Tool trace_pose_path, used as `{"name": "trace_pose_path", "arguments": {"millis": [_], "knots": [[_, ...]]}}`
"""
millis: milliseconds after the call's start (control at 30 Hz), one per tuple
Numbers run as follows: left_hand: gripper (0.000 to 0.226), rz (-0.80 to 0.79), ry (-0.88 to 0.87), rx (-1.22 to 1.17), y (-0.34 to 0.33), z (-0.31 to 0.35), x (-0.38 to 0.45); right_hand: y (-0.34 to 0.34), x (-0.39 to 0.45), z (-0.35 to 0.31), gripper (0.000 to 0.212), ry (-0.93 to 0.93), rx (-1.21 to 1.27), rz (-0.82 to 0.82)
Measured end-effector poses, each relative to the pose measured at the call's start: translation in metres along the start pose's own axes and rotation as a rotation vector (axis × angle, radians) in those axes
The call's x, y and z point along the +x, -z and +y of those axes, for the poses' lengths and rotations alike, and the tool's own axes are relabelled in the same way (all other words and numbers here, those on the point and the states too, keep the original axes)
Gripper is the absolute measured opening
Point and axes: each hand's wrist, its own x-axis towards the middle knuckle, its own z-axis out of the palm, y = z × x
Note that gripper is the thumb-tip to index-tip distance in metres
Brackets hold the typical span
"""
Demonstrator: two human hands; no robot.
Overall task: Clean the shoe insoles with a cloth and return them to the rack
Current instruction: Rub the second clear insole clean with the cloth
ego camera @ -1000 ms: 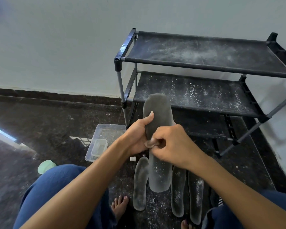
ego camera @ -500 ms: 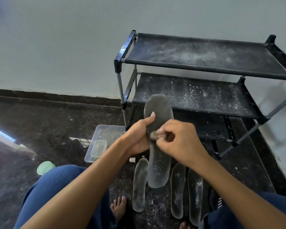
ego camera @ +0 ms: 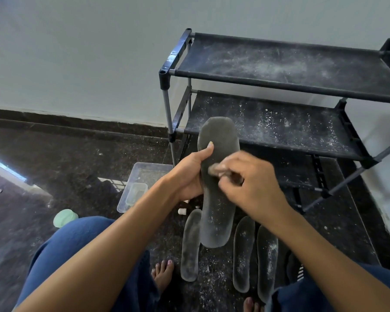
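Grey insole [ego camera: 216, 188] stands upright before the rack [ego camera: 279, 122]; our left hand [ego camera: 189, 174] grips its edge, our right hand [ego camera: 250, 185] pinches the bunched cloth [ego camera: 214, 168] against it. Hard rubbing may bend it loose.

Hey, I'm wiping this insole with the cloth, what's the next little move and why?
Probably draw the cloth down toward the lower end of the held insole: your right hand is wiping mid-length, and pale specks show below it, while your left hand steadies the edge.
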Motion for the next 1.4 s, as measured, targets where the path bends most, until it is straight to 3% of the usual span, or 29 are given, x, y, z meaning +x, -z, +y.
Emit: {"name": "trace_pose_path", "arguments": {"millis": [67, 300, 567, 767, 933, 1067, 1267, 1400], "knots": [[0.05, -0.022, 0.009, 0.028, -0.001, -0.001, 0.0, -0.001, 0.003, 0.003, 0.017, -0.02, -0.002, 0.085], [0.045, -0.079, -0.032, -0.023, 0.0, -0.007, -0.003, -0.006, 0.008, 0.004, 0.017, -0.03, -0.073, 0.141], [0.058, 0.052, -0.04, -0.084, 0.001, -0.007, 0.0, -0.02, -0.011, -0.01, 0.006, -0.041, -0.1, -0.121], [0.06, 0.045, -0.024, 0.007, 0.0, -0.004, -0.001, -0.019, -0.005, -0.012, 0.004, -0.087, -0.035, 0.125], [0.065, 0.064, -0.023, -0.038, -0.001, -0.006, 0.002, -0.024, -0.002, -0.01, 0.009, -0.081, -0.084, 0.026], [0.049, 0.037, -0.038, -0.107, -0.001, -0.003, -0.003, -0.03, -0.013, -0.009, 0.011, -0.137, -0.133, -0.063], [0.071, 0.061, 0.011, 0.003, -0.003, -0.009, 0.0, -0.024, 0.0, -0.008, 0.009, -0.098, -0.075, 0.08], [0.053, 0.069, -0.033, -0.08, -0.003, 0.002, -0.005, -0.027, -0.009, -0.011, 0.014, -0.095, -0.13, 0.024]]}}
